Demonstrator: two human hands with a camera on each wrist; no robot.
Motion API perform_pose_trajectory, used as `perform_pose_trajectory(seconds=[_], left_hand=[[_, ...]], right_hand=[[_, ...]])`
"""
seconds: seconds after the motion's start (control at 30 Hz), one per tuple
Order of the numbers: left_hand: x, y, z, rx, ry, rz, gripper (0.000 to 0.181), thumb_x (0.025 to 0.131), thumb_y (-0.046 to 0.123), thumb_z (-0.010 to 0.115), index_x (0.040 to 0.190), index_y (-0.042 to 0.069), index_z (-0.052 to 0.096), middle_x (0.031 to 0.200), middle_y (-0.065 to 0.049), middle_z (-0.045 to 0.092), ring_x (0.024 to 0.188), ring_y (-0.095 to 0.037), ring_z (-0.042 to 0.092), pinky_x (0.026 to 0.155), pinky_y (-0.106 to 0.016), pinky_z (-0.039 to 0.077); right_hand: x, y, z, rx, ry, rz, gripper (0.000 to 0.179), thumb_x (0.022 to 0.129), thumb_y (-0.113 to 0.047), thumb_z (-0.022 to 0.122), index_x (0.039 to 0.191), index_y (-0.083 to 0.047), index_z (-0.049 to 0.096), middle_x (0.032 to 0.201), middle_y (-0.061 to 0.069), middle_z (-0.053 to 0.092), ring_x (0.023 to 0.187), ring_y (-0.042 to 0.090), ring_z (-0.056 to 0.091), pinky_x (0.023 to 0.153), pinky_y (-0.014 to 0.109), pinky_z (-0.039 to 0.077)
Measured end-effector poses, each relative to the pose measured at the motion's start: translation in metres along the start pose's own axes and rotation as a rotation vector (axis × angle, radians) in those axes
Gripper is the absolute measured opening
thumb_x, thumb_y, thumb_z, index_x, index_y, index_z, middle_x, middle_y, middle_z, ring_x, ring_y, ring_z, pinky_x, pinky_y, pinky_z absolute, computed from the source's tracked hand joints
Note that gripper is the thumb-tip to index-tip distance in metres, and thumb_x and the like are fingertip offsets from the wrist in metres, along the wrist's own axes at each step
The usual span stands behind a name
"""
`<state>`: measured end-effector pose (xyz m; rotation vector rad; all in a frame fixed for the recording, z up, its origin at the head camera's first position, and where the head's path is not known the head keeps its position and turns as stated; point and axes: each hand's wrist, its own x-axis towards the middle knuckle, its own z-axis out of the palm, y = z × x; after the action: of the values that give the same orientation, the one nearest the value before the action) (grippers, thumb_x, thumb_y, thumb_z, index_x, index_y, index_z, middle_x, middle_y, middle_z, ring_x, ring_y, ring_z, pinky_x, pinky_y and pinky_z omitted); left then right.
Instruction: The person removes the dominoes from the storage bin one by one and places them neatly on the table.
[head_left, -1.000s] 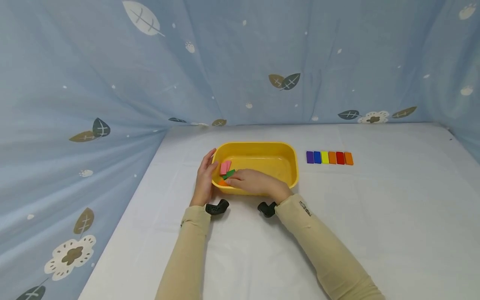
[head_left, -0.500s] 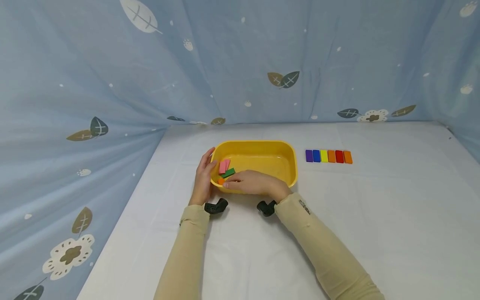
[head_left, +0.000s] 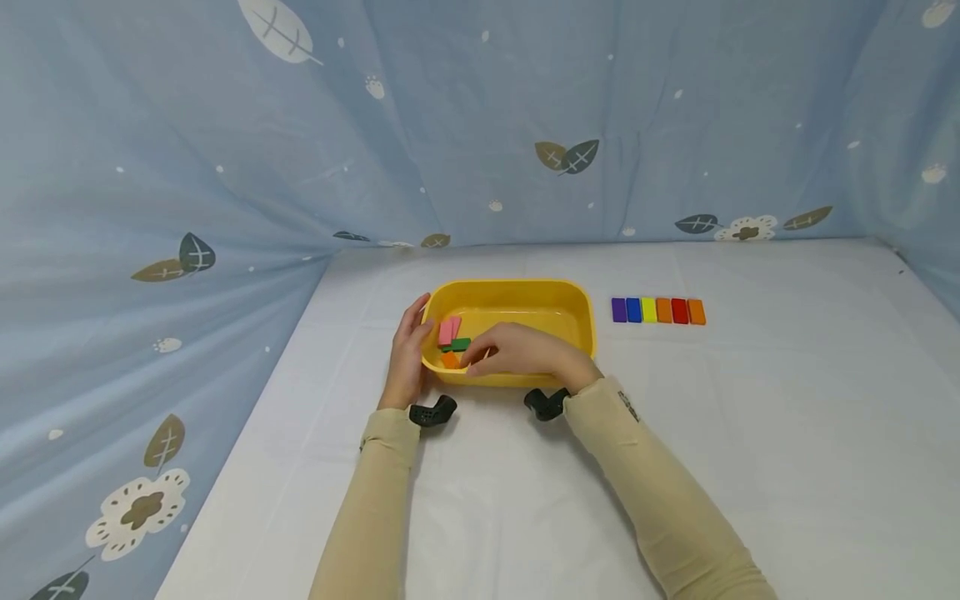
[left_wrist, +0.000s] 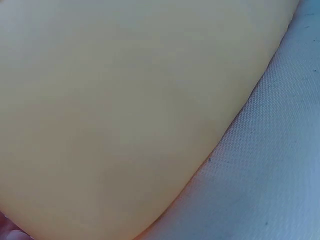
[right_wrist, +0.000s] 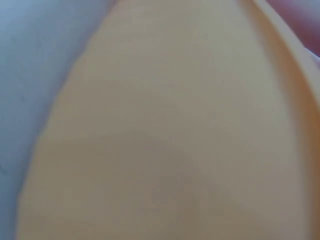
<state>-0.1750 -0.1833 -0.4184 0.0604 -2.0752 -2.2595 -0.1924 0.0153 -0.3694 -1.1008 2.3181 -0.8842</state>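
Note:
A yellow plastic basin point(head_left: 517, 380) sits on the white-covered table. My left hand point(head_left: 407, 354) holds its left end, with the thumb over the rim and the fingers along the outside. Inside the basin's left part lie pink blocks point(head_left: 447, 332), a green block point(head_left: 459, 344) and an orange block point(head_left: 450, 360). My right hand point(head_left: 513, 350) reaches over the front rim, thumb and fingers bent down just right of the orange block; I cannot tell whether they pinch anything. In both wrist views the basin's wall point(left_wrist: 125, 110) fills most of the picture.
Right of the basin, several flat blocks stand in a tight row, from a purple block point(head_left: 618, 310) at the left to an orange end block point(head_left: 697, 312). A blue patterned cloth point(head_left: 480, 125) hangs behind the table point(head_left: 787, 400) and along its left side.
My right hand has lifted slightly and drawn back to the right, its fingers now bent more steeply. The orange block shows more fully and the green one has turned. The left hand keeps its place.

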Motion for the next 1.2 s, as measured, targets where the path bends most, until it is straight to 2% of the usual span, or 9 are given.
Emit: perform_pose_trajectory(seconds=[0.13,0.27,0.4,0.5,0.67,0.9,1.03,1.2], left_hand=[[0.003,-0.007,-0.002,0.023,0.024,0.0,0.041,0.094,0.022,0.04,0.134,0.029,0.037,0.136,0.009,0.036,0.121,-0.013,0.039,0.1,-0.031,0.033],[0.003,-0.006,-0.001,0.026,0.033,-0.004,0.041,0.093,0.022,0.041,0.134,0.03,0.038,0.136,0.01,0.036,0.121,-0.011,0.038,0.1,-0.031,0.032],[-0.002,0.0,0.002,0.021,0.013,-0.001,0.044,0.094,0.019,0.04,0.138,0.022,0.034,0.14,0.004,0.032,0.125,-0.015,0.034,0.102,-0.034,0.029],[-0.006,0.004,0.004,0.025,-0.007,0.006,0.045,0.094,0.017,0.038,0.139,0.017,0.031,0.142,0.001,0.03,0.127,-0.017,0.03,0.104,-0.036,0.025],[-0.001,-0.002,0.0,0.036,0.014,0.013,0.043,0.094,0.02,0.039,0.137,0.022,0.035,0.14,0.005,0.032,0.125,-0.014,0.033,0.103,-0.034,0.027],[0.002,-0.011,-0.001,0.024,0.031,0.019,0.041,0.094,0.022,0.04,0.135,0.027,0.038,0.137,0.009,0.034,0.123,-0.011,0.035,0.101,-0.032,0.03],[0.002,-0.01,0.0,0.031,0.036,0.02,0.041,0.094,0.022,0.04,0.135,0.027,0.038,0.137,0.01,0.035,0.122,-0.01,0.036,0.101,-0.031,0.031],[0.003,-0.008,-0.001,0.032,0.024,0.025,0.042,0.094,0.021,0.04,0.136,0.025,0.036,0.137,0.007,0.035,0.122,-0.012,0.036,0.101,-0.033,0.031]], right_hand=[[-0.005,0.004,-0.01,0.025,-0.015,0.014,0.023,0.083,-0.03,0.062,0.104,-0.023,0.066,0.09,-0.015,0.061,0.082,0.008,0.054,0.074,0.023,0.045],[-0.011,0.007,-0.019,0.056,-0.015,0.098,0.021,0.084,-0.023,0.061,0.105,-0.025,0.065,0.091,-0.01,0.061,0.081,0.013,0.054,0.07,0.025,0.047],[-0.019,0.01,-0.027,0.071,0.041,0.123,0.02,0.085,-0.021,0.059,0.104,-0.025,0.065,0.093,-0.009,0.061,0.083,0.013,0.054,0.074,0.026,0.047],[-0.026,0.01,-0.032,0.083,0.093,0.094,0.02,0.087,-0.022,0.057,0.106,-0.022,0.064,0.096,-0.009,0.062,0.083,0.014,0.054,0.076,0.027,0.046],[-0.036,0.005,-0.042,0.065,0.147,0.097,0.024,0.088,-0.026,0.055,0.111,-0.023,0.062,0.095,-0.008,0.061,0.078,0.016,0.052,0.07,0.029,0.046],[-0.052,0.006,-0.056,0.094,0.214,0.112,0.027,0.089,-0.025,0.053,0.116,-0.023,0.059,0.085,0.007,0.057,0.064,0.027,0.053,0.058,0.035,0.046],[-0.062,0.019,-0.06,0.138,0.251,0.135,0.03,0.087,-0.02,0.056,0.117,-0.021,0.058,0.093,0.004,0.057,0.068,0.03,0.056,0.063,0.041,0.048],[-0.076,0.041,-0.065,0.189,0.276,0.201,0.038,0.085,-0.016,0.06,0.122,-0.022,0.054,0.104,0.005,0.054,0.077,0.025,0.06,0.073,0.036,0.05]])
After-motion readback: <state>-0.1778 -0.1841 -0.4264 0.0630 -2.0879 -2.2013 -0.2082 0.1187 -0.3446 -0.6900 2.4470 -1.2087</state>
